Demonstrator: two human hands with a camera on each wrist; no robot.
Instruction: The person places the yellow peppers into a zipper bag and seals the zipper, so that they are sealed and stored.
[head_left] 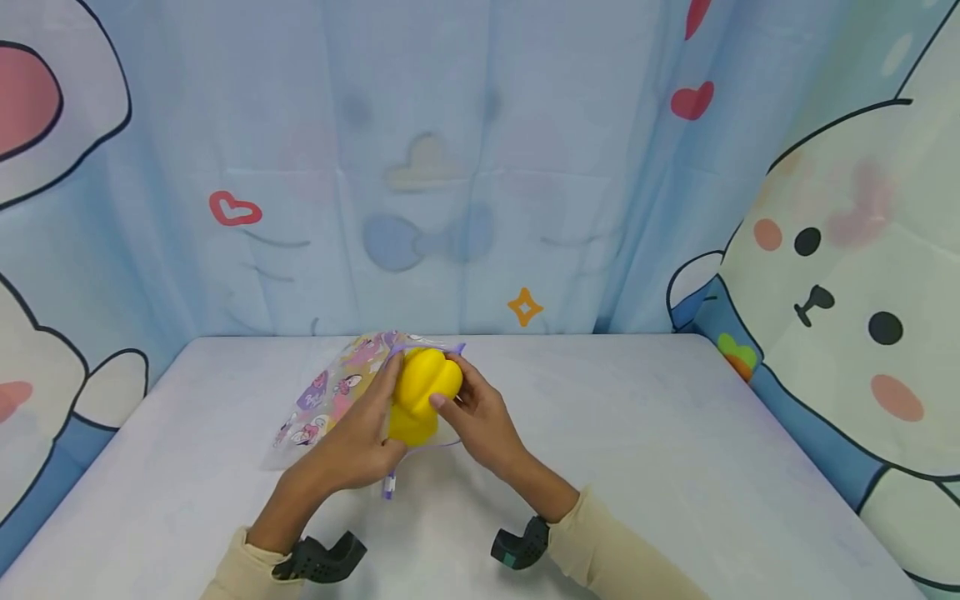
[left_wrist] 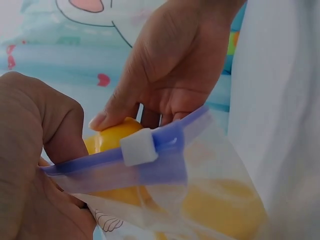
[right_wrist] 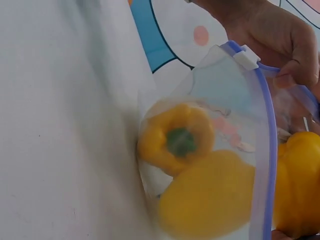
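Yellow pepper [head_left: 425,392]: glossy, lobed, located in the mouth of a clear patterned bag [head_left: 330,404] on the bench [head_left: 675,475]. Both forearms reach forward and converge at the bag. Right hand [head_left: 487,425]: thumb opposes fingers, grip pinching the pepper. Left hand [head_left: 358,450]: fingers curled over the purple rim [right_wrist: 267,135], grip pinching it. Inside lie a second pepper [right_wrist: 172,140] and a smooth yellow object [right_wrist: 210,195], touching.
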